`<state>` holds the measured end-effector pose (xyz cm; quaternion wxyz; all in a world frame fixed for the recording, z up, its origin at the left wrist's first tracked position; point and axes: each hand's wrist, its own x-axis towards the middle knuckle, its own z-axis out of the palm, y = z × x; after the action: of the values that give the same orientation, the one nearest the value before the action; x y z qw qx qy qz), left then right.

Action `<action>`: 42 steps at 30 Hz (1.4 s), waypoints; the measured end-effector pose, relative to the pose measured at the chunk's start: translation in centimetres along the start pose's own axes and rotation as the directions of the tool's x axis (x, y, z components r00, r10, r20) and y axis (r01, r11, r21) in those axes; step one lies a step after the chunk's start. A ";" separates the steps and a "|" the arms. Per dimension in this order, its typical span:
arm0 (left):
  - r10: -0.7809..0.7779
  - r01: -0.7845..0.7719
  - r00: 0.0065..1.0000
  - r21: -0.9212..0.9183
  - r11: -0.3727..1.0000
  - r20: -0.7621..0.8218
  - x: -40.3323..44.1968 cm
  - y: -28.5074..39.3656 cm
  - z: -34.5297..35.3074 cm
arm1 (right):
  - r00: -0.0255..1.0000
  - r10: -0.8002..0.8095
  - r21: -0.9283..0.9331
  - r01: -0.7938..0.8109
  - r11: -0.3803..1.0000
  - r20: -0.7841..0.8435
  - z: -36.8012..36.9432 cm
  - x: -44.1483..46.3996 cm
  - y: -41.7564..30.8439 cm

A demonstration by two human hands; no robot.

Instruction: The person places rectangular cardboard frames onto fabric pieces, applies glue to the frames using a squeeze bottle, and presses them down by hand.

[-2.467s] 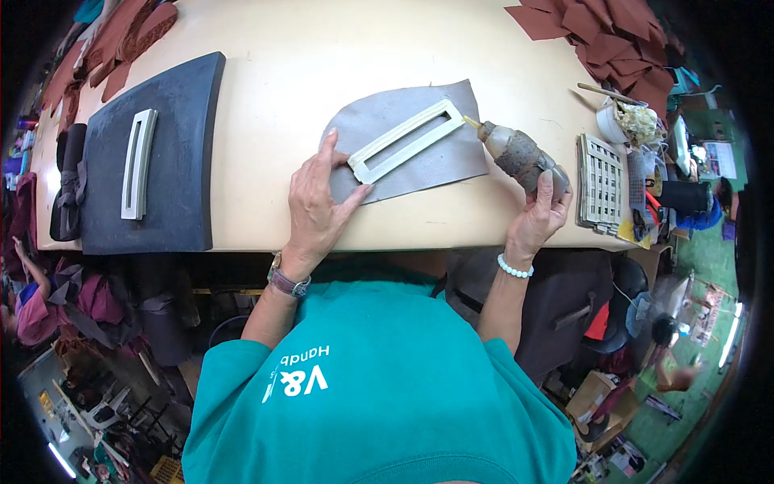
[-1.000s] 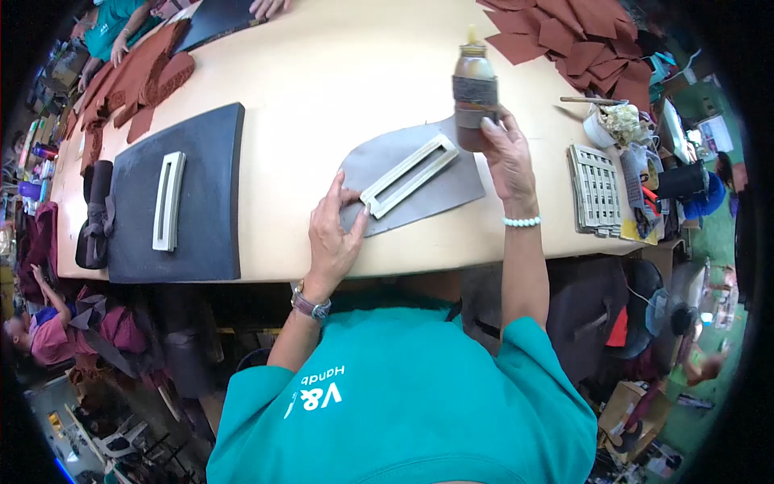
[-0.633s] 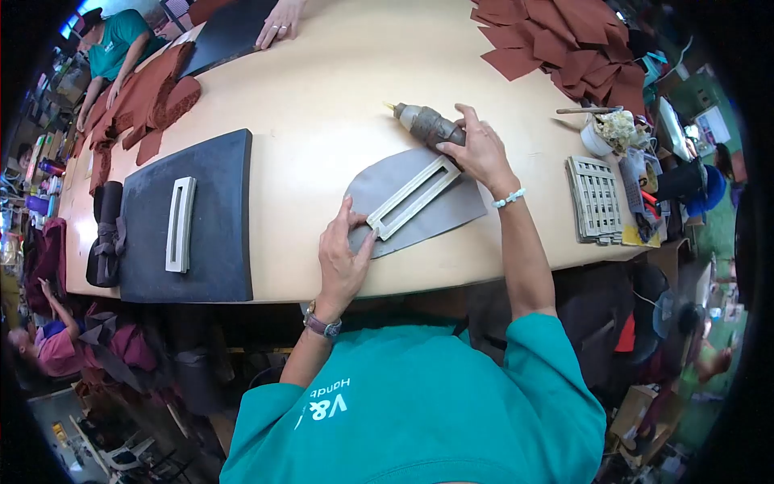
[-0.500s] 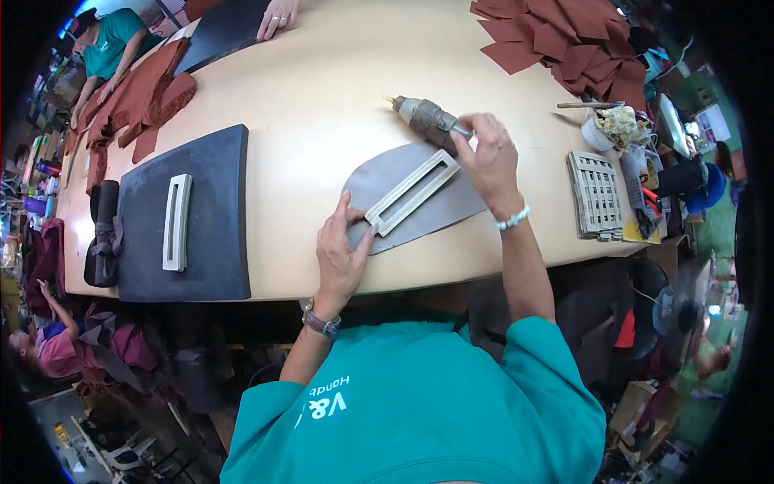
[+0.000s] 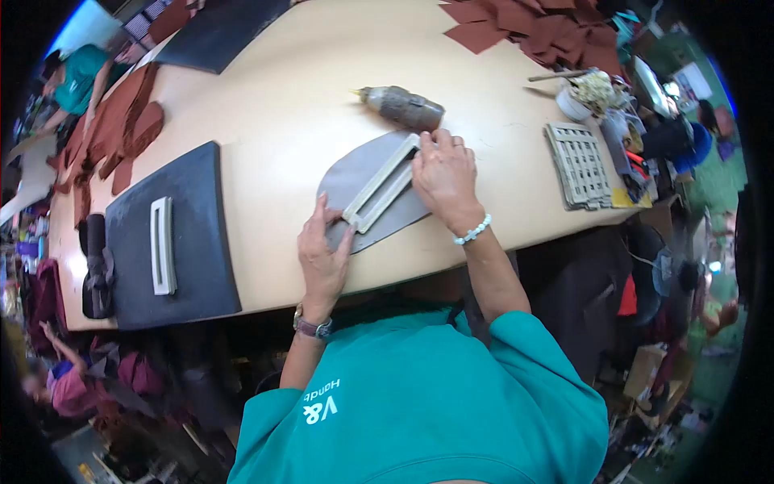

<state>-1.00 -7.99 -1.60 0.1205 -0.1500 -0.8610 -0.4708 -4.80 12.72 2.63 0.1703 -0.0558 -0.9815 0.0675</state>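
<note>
A pale rectangular frame with a long slot [image 5: 379, 179] lies slantwise on a grey, leather-like piece with a rounded end [image 5: 343, 171]. My left hand [image 5: 321, 252] holds the frame's lower left end between thumb and fingers. At the upper right end, my right hand [image 5: 445, 176] has its bent fingers on the frame and covers part of it. Just beyond those fingers, a grimy bottle with a yellow nozzle [image 5: 403, 106] lies on its side, its tip toward the left.
To the left is a black board [image 5: 197, 234] bearing another slotted frame [image 5: 156, 242]. Stacked slotted pieces [image 5: 579, 165] and a white tub [image 5: 572, 105] stand at right. Brown pieces [image 5: 528, 28] are heaped behind. A co-worker [image 5: 79, 79] leans over brown material at far left.
My right hand has come away from the bottle's base and down onto the frame's upper end. My left hand stays at the lower end. The whole view has shifted somewhat.
</note>
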 end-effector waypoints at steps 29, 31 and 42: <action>-0.034 0.035 0.999 -0.059 0.998 0.023 0.0 0.1 0.0 | 0.991 0.083 0.462 -0.123 0.878 0.105 -2.2 1.8 1.5; -0.044 0.045 0.999 -0.064 0.997 0.020 0.0 0.0 0.0 | 0.967 0.108 0.564 -0.223 0.795 0.230 -2.0 2.4 1.9; -0.084 0.086 0.996 -0.110 0.990 0.024 0.0 0.2 0.1 | 0.890 0.384 0.882 -0.370 0.290 0.247 -9.0 2.6 23.8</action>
<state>-0.94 -7.76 -1.47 0.0833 -0.1242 -0.8402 -0.5212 -2.10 37.54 8.27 0.1574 -0.1824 -0.7372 0.6312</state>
